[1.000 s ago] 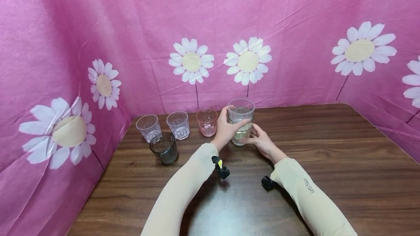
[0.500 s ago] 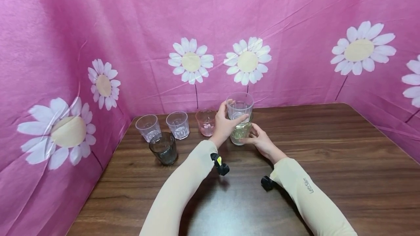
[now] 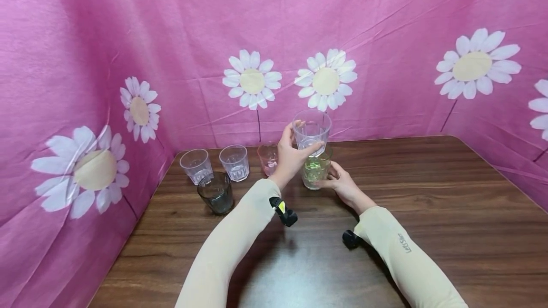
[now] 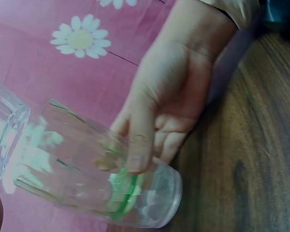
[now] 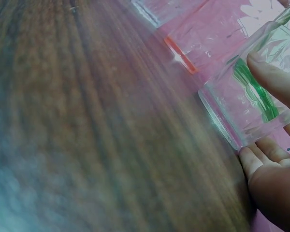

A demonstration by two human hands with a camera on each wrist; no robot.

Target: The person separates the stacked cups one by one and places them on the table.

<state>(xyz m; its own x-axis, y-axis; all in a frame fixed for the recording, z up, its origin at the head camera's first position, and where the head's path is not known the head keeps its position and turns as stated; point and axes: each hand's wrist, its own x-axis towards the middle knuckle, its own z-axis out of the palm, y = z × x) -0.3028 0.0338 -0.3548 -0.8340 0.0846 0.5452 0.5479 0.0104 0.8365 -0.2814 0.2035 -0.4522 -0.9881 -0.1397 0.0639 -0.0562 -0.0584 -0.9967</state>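
My left hand grips a clear cup, held upright above a stack of nested cups. In the left wrist view, the base of that clear cup is apart from the stack's rim. A green-tinted cup is seated inside another clear cup, which stands on the table. My right hand holds this stack low on its right side, with the thumb in front. The right wrist view shows the green cup's base through the outer clear wall.
A pink cup stands left of the stack, partly hidden by my left hand. Two clear cups and a dark grey cup stand further left on the wooden table. A pink flowered cloth hangs behind.
My left hand has lifted the upper clear cup out of the stack, up and slightly left. The right hand has kept its place on the lower cups.
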